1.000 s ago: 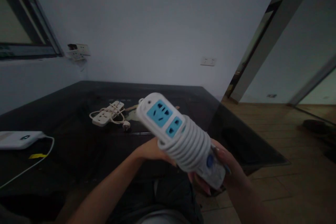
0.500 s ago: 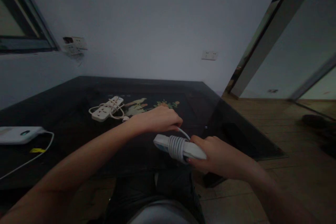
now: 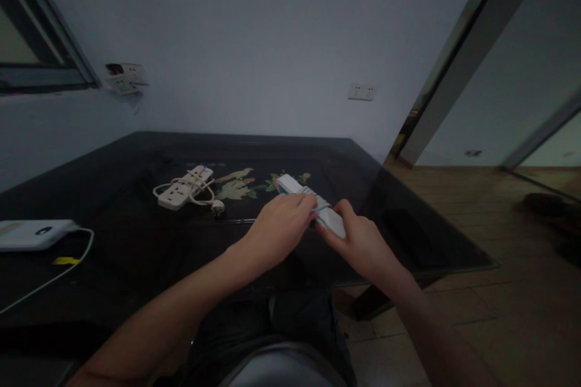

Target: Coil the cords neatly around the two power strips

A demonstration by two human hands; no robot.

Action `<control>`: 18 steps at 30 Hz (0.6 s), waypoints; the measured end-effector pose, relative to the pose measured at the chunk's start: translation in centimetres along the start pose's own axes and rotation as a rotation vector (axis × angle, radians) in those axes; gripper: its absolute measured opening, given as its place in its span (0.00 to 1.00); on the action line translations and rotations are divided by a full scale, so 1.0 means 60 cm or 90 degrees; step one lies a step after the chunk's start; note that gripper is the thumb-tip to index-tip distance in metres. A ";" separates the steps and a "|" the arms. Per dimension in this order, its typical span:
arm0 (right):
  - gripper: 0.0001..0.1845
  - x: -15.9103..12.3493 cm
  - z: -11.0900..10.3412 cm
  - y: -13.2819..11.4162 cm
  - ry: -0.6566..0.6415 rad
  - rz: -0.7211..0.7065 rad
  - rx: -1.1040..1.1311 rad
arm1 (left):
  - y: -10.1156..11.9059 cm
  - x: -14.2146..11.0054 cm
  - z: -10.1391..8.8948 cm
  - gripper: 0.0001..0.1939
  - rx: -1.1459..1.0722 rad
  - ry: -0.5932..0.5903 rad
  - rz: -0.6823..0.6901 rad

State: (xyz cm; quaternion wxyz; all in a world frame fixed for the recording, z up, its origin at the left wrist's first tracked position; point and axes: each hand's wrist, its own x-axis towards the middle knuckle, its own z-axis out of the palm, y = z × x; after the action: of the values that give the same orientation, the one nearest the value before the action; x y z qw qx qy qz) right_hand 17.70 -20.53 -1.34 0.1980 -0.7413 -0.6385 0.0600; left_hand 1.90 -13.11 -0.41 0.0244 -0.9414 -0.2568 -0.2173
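Note:
A white power strip [image 3: 334, 222], with its cord [image 3: 323, 202] wound in several turns about its middle, is held tilted above the near part of the table. My right hand [image 3: 361, 239] is closed around its near end. Fingers pinched together, my left hand [image 3: 285, 221] grips the cord against the strip's near side, covering part of the windings. The strip's socket face cannot be made out. Left of my hands, a second power strip [image 3: 175, 193] lies on the table with its cord looped loosely around it and its plug [image 3: 218, 208] beside it.
The dark glossy table [image 3: 136, 154] carries a bird-and-flower picture [image 3: 238, 187]. At the left lie a white device [image 3: 36, 234] with a cable [image 3: 84, 249] and a yellow tag [image 3: 66, 260]. A dark flat object [image 3: 411, 233] is at the right. A wall socket [image 3: 362, 92] is behind.
The wound power strip has moved up and away from me and turned more end-on. My left hand has come down from above it, bringing the cord round onto its near side.

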 end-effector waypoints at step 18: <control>0.27 0.024 0.063 0.010 0.024 -0.024 0.258 | 0.020 -0.038 0.070 0.11 -0.277 0.173 -0.164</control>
State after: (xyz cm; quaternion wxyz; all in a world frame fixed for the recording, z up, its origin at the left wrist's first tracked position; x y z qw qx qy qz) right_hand 17.22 -18.37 -4.79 0.3563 -0.6753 -0.6231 0.1697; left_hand 2.41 -14.59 -5.12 -0.1714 -0.8465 -0.3159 -0.3928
